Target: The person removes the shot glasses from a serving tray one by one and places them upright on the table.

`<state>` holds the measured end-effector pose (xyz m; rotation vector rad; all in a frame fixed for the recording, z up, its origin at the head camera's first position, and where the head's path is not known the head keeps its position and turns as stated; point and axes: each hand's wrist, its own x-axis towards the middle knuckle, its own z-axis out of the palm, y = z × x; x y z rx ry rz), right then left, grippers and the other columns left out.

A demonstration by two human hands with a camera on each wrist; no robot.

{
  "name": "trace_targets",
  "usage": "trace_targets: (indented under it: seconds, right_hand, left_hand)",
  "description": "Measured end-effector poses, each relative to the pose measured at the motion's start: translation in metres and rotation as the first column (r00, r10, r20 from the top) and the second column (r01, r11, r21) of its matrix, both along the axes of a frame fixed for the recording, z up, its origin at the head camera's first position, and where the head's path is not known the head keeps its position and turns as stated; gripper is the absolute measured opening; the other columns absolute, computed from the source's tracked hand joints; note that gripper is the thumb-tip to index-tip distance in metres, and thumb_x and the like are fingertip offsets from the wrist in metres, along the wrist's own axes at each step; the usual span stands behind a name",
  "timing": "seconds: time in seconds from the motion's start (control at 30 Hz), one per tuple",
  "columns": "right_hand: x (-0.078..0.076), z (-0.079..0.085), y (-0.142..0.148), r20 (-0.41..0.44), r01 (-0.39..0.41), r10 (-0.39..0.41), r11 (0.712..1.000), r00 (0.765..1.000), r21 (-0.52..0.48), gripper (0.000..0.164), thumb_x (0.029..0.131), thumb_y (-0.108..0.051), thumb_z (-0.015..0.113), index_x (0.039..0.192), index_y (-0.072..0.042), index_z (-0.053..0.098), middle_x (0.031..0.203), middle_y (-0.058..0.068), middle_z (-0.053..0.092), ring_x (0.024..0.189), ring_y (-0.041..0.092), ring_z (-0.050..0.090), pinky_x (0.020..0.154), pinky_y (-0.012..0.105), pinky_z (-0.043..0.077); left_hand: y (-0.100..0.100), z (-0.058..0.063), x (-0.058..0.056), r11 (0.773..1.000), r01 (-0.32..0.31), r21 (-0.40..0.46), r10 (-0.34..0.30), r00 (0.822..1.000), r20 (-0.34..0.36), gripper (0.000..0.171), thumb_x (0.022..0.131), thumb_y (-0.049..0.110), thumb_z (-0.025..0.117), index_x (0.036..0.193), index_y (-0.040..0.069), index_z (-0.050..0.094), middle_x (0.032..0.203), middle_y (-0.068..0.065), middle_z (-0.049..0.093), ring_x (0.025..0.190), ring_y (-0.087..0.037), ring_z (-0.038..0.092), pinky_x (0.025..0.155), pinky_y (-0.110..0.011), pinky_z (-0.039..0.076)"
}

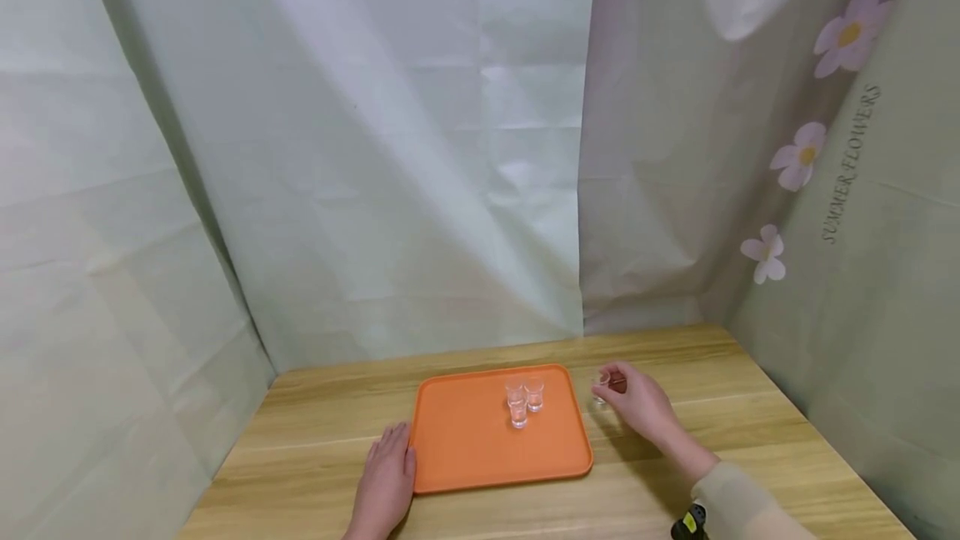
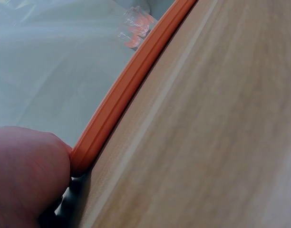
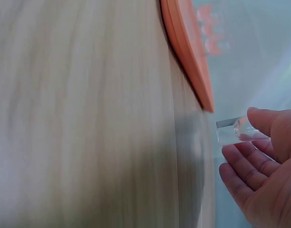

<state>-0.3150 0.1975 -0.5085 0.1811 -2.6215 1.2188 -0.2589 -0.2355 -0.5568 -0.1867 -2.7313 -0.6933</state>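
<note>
My right hand (image 1: 642, 407) pinches a small clear shot glass (image 3: 228, 133) between thumb and fingers, just off the right edge of the orange tray (image 1: 472, 452). In the right wrist view the thick base of that glass points at the tabletop, with a gap between them. Three similar shot glasses (image 1: 535, 396) stand grouped on the tray, right of its middle. Beside the tray's left edge, my left hand (image 1: 385, 477) lies with extended fingers. Its thumb (image 2: 33, 168) touches the tray's corner in the left wrist view.
The tray lies flat on a wood-grain table (image 1: 300, 419). Pale curtains (image 1: 420, 190) hang behind and on both sides, the right one printed with flowers (image 1: 798, 157). A dark band with a yellow mark (image 1: 690, 519) sits at the right wrist.
</note>
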Motion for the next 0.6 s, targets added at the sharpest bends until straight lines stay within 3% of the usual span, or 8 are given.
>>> trace_targets:
  seconds: [0.3, 0.6]
  right_hand:
    - [-0.008, -0.001, 0.02, 0.016, 0.015, -0.015, 1.0, 1.0, 0.028, 0.032, 0.102, -0.019, 0.082, 0.124, 0.002, 0.072, 0.109, 0.008, 0.078, 0.104, 0.031, 0.076, 0.094, 0.054, 0.061]
    - [-0.014, -0.005, 0.026, 0.056, 0.031, -0.031, 0.999, 0.998, 0.015, 0.035, 0.104, -0.021, 0.08, 0.128, 0.002, 0.07, 0.115, 0.009, 0.076, 0.109, 0.033, 0.073, 0.095, 0.056, 0.06]
  left_hand:
    - [0.0, 0.0, 0.001, 1.0, 0.011, -0.018, -0.011, 1.0, -0.027, 0.041, 0.108, 0.003, 0.063, 0.144, -0.016, 0.061, 0.15, -0.036, 0.06, 0.147, -0.06, 0.047, 0.122, -0.073, 0.036]
    - [0.002, 0.001, 0.003, 1.0, 0.01, -0.018, -0.01, 1.0, -0.015, 0.042, 0.108, 0.003, 0.062, 0.145, -0.016, 0.06, 0.152, -0.036, 0.058, 0.148, -0.06, 0.045, 0.123, -0.073, 0.034]
